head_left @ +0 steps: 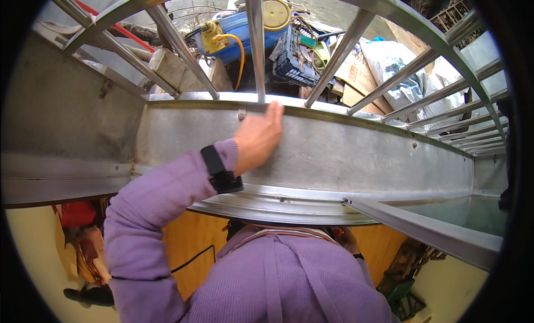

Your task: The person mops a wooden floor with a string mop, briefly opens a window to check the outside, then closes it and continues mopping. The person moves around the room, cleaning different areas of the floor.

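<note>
My left hand [260, 135] reaches over a grey metal window ledge [334, 150], its fingers stretched out and held together. Their tips touch the ledge's raised outer edge, close to the foot of an upright metal bar [257, 50]. I see nothing held in this hand, and slight motion blur softens it. Low beside my body, on the inner side of the window track [267, 205], my right hand [349, 241] is partly hidden. Its fingers seem curled by a small dark and red thing that I cannot make out.
Metal bars form a cage around the ledge. Beyond them lie a blue tank [245, 31] with a yellow fitting, a dark plastic crate [295, 59], cardboard [353, 67] and white bags [395, 67]. A sliding window frame [423, 228] juts out at the right.
</note>
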`<state>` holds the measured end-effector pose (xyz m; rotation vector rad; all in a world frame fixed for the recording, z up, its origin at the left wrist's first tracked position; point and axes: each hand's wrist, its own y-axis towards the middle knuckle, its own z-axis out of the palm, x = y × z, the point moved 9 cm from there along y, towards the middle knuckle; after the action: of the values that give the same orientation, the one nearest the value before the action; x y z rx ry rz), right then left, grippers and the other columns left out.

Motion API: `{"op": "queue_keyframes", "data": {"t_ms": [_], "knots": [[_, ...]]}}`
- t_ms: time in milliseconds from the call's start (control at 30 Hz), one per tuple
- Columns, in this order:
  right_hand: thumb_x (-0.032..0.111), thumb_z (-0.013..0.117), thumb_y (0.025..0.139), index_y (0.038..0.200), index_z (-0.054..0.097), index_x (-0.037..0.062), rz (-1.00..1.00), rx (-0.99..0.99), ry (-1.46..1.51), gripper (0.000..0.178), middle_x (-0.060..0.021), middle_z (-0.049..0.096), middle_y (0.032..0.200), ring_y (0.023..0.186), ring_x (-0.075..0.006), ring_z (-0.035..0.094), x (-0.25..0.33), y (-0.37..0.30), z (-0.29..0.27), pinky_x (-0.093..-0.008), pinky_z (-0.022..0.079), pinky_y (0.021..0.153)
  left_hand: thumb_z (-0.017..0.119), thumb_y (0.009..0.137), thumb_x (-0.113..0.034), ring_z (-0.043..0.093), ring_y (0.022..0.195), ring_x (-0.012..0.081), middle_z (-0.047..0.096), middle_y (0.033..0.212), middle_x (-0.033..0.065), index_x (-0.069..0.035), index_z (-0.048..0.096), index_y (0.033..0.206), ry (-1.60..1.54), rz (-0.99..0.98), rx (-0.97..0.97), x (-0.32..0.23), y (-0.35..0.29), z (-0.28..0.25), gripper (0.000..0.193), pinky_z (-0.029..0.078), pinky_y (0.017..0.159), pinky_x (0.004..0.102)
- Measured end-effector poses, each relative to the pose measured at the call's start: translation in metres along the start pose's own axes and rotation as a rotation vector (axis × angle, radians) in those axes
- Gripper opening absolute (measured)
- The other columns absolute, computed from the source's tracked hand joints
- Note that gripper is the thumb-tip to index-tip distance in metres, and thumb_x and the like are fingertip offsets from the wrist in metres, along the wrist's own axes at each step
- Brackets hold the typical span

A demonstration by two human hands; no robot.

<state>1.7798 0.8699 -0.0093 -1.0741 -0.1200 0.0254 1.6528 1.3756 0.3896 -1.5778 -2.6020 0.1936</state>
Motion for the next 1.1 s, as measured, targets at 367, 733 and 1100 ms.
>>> {"op": "queue_keyframes", "data": {"t_ms": [367,733,1100], "knots": [[0.013,0.064,0.091,0.102,0.064,0.0055,-0.057,-0.059,-0.015,0.014,-0.0092,0.068,0.093,0.083,-0.0224,0.065,0.001,-0.041,0.043,-0.033,0.055,0.078,0.069,0.079,-0.014,0.066,0.074,0.0333,0.032,0.147,0.0258,0.008,0.036,0.137,-0.11,0.166,0.03,-0.037,0.032,0.006,0.07,0.055,0.066,0.0407],[0.013,0.058,0.095,0.111,0.056,0.0018,-0.093,-0.106,0.105,0.02,-0.0147,0.063,0.098,0.086,-0.0272,0.063,-0.003,-0.014,-0.016,-0.0373,0.053,0.081,0.065,0.083,-0.015,0.064,0.071,0.0305,0.064,0.074,0.011,-0.006,0.059,0.08,-0.603,0.453,-0.017,-0.105,-0.001,-0.015,0.012,0.049,0.06,0.0399],[0.023,0.052,0.1,0.103,0.048,0.0029,-0.233,-0.298,-0.127,0.02,-0.0113,0.059,0.08,0.071,-0.0228,0.06,-0.02,-0.029,-0.059,-0.0349,0.053,0.067,0.065,0.085,-0.017,0.056,0.113,0.037,0.052,0.132,0.0208,-0.001,0.044,0.135,-0.885,0.925,0.037,-0.178,0.003,-0.028,0.057,0.046,0.098,0.0406]]}}
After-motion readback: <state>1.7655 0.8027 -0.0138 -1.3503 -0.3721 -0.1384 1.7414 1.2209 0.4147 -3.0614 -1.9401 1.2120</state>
